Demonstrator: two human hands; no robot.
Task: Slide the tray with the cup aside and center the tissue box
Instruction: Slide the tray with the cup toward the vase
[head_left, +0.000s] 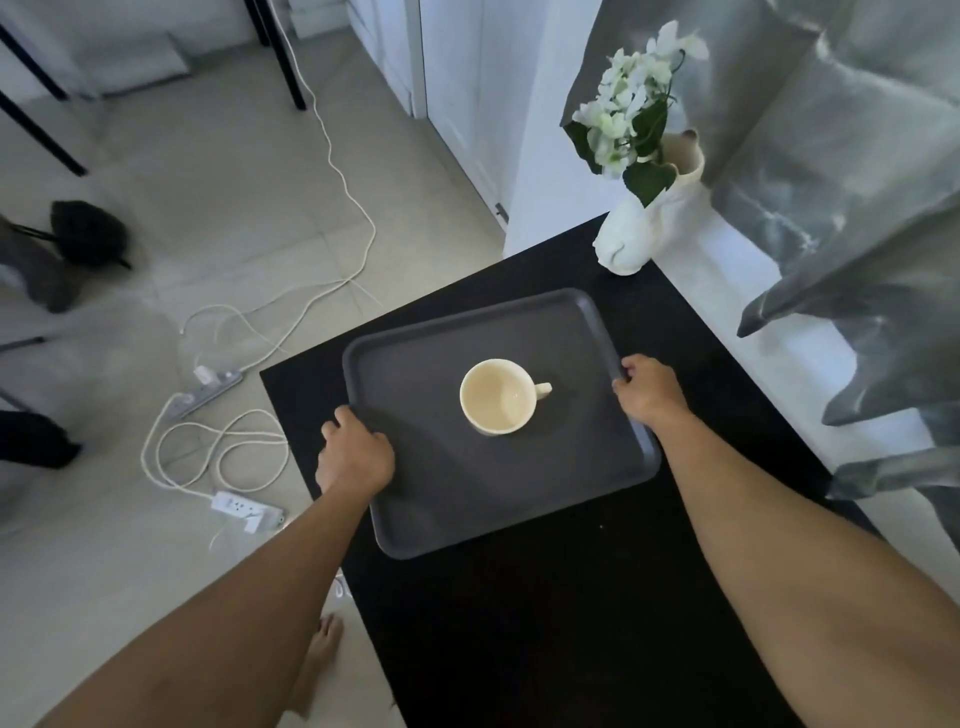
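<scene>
A dark grey rectangular tray (447, 499) lies on a black table (571, 623), turned slightly. An empty cream cup (497, 396) stands upright near the tray's middle, handle pointing right. My left hand (353, 452) grips the tray's left rim, fingers curled over the edge. My right hand (649, 389) holds the tray's right rim. No tissue box is in view.
A white vase with white flowers (639, 223) stands at the table's far corner, close behind the tray. Grey curtains (857, 208) hang on the right. White cables and power strips (234, 506) lie on the tiled floor left of the table. A bare foot (319, 660) is beside the table.
</scene>
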